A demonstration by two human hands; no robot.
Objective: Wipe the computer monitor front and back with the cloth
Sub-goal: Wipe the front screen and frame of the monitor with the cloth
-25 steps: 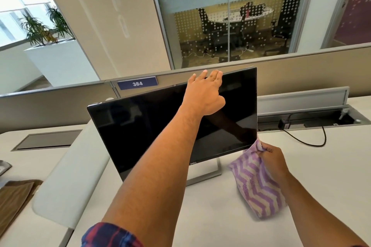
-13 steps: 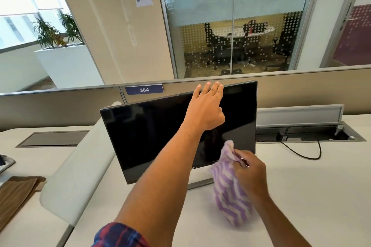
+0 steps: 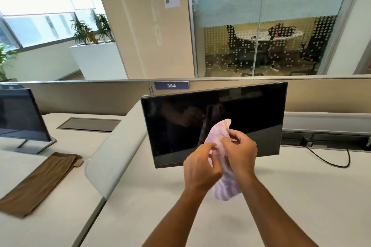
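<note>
Hands meet at frame centre, both on the cloth (image 3: 224, 170). Left hand (image 3: 201, 166) sits at 7 o'clock of the bundle, fingers curled, thumb and fingertips pinching its left edge. Right hand (image 3: 240, 151) sits at 3 o'clock of it, fingers curled round the upper part, thumb side pressed into the fabric. Cloth is pink-and-purple striped, bunched up; one end pokes up above the right hand, the other hangs down between the two wrists, clear of the desk (image 3: 281, 196).

Monitor (image 3: 220, 118) stands on the white desk at 12 o'clock from the hands, screen dark and facing the camera, tilted so its right top corner sits higher than the left. Neither hand touches it; cloth tip overlaps the lower screen in view, contact cannot be told. Stand is hidden behind the hands.

Black cable (image 3: 329, 159) runs across the desk at 3 o'clock, out of a tray behind the monitor. Second monitor (image 3: 20, 114) stands on the next desk at 9 o'clock, with a folded brown cloth (image 3: 42, 182) lying flat below it at 8 o'clock. Blue tag reading 384 (image 3: 171, 85) on the partition at 12 o'clock.
</note>
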